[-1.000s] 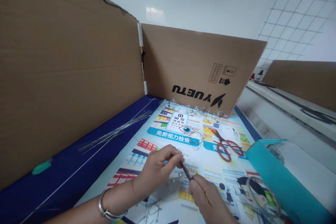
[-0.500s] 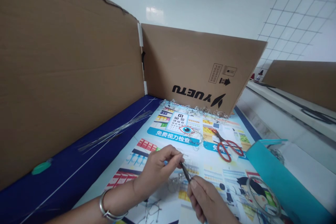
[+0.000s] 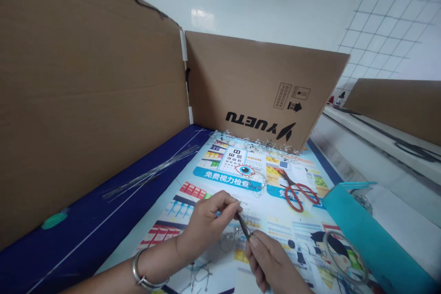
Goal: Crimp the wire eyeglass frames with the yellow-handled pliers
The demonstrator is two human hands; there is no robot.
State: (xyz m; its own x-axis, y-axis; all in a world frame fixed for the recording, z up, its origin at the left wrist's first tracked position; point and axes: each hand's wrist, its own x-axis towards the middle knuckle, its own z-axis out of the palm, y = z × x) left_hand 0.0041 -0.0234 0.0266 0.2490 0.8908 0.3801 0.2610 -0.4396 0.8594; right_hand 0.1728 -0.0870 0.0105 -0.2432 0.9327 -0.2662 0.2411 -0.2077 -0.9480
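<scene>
My right hand (image 3: 268, 259) is closed around a pair of dark metal pliers (image 3: 244, 226), with the handles mostly hidden in the palm. The pliers' jaws point up and left and meet the fingertips of my left hand (image 3: 215, 213). Those fingertips are pinched together on a thin wire (image 3: 243, 202), of which only a short end shows. A small blue spot is visible between the left fingers; what it is I cannot make out. Loose bent wire (image 3: 229, 240) lies on the printed sheet under the hands, and another tangle of wire (image 3: 200, 275) is nearer to me.
Red-handled scissors (image 3: 299, 193) lie to the right on the printed sheet. Beside them stands a turquoise box (image 3: 372, 234), with a roll of clear tape (image 3: 346, 257) near it. Straight wires (image 3: 155, 170) lie at left. Cardboard panels (image 3: 255, 78) wall the back and left, with bent wire pieces (image 3: 255, 145) along the base.
Both hands and the pliers stay almost in place, still meeting at the left fingertips. Nothing was taken hold of or let go.
</scene>
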